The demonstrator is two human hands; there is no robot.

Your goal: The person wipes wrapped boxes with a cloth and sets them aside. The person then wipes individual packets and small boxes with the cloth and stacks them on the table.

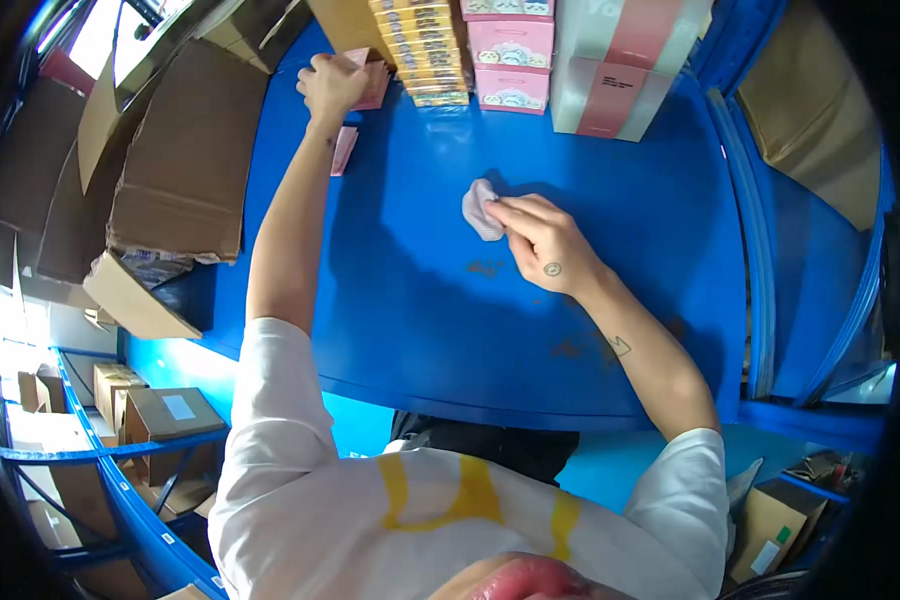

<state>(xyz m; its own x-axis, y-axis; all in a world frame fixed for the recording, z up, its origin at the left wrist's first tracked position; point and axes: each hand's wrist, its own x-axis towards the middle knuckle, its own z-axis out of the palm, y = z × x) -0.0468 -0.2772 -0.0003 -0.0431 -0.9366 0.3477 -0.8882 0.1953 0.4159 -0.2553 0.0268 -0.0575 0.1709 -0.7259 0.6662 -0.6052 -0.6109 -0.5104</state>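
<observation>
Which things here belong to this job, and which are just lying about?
Likely in the job: right hand; pale cloth; blue tabletop; brown smudges; left hand.

Seemingly lying about: yellow boxes; pink boxes; cardboard carton.

Coloured pinkish white on the crumpled fabric cloth, solid blue across the flat tabletop, cartoon-printed pink on stacked boxy cartons

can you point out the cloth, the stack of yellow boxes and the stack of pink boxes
Cloth (479, 210): head view, on its crumpled pale fabric.
Stack of yellow boxes (420, 52): head view, middle of its front.
Stack of pink boxes (510, 50): head view, middle of its front.
</observation>
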